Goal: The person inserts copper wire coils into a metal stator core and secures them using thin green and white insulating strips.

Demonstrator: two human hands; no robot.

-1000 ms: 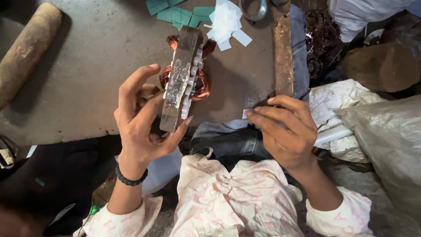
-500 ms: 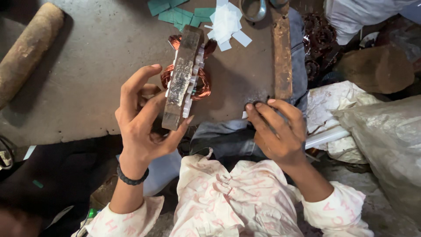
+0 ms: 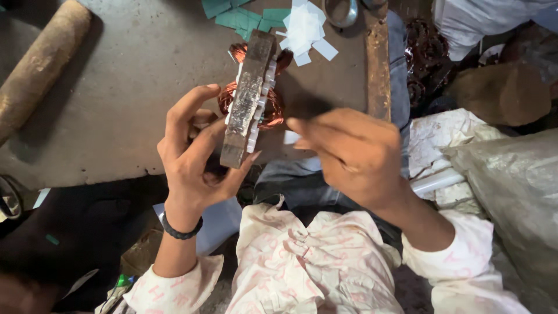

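Observation:
My left hand (image 3: 195, 157) grips a motor stator (image 3: 249, 99), a grey laminated metal block with copper wire coils and white insulating strips showing on its sides. It is held edge-up over the grey work surface (image 3: 128, 87). My right hand (image 3: 354, 154) is blurred just right of the stator, fingers drawn together and pointing toward it; whether it pinches anything I cannot tell. A black band sits on my left wrist.
White paper slips (image 3: 305, 29) and green paper pieces (image 3: 244, 17) lie at the far edge. A rusty metal bar (image 3: 378, 64) lies right of them, a wooden cylinder (image 3: 40, 64) at far left. Copper coils (image 3: 424, 58), a plastic bag (image 3: 511, 180) stand right.
My right hand has lifted from the surface's near edge and moved left toward the stator. The left hand keeps the stator in much the same pose.

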